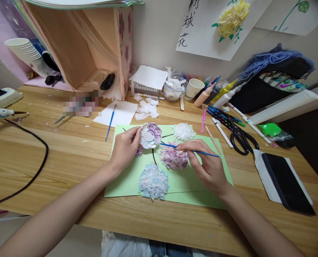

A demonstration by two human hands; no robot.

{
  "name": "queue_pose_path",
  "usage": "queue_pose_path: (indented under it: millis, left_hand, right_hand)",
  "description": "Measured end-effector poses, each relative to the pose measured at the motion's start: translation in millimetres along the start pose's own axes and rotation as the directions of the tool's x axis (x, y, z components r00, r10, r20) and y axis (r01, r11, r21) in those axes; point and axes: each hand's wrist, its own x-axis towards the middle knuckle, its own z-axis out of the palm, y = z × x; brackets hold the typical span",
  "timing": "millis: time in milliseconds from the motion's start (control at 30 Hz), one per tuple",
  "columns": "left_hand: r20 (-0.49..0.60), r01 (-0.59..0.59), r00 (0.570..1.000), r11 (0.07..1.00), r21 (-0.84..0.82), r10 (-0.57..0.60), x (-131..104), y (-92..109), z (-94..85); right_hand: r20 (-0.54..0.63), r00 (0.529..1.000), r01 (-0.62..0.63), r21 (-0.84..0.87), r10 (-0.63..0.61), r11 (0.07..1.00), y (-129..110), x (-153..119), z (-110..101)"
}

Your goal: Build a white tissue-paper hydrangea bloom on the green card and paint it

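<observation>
My left hand (126,148) grips a small round white paint palette (149,136) by its left edge, its wells smeared purple with a touch of blue. Between the fingers of my right hand (205,160) is a thin blue paintbrush (198,152), its tip close to the palette's lower right. Under both hands lies green paper (201,194) with black drawn lines. On it sit a purple-tinted paper flower (174,156), a pale blue one (153,182) and a white one (184,131). Another purple flower is partly hidden behind the palette and my left hand.
A second brush (110,123) lies on white paper at left. Scissors (241,137), pens and a black phone-like object (287,182) are at right. Behind stand paper scraps (148,109), a tub (174,89), a paper cup (194,88) and paint bottles. A black cable (45,153) curves at far left.
</observation>
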Motion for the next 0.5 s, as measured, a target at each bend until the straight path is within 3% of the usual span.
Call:
queue_pose_path:
  millis: [500]
  left_hand:
    - [0.014, 0.011, 1.000, 1.000, -0.019, -0.011, -0.3, 1.3, -0.2]
  right_hand:
    - [0.027, 0.999, 0.019, -0.011, -0.018, 1.000, 0.3, -0.4, 0.6]
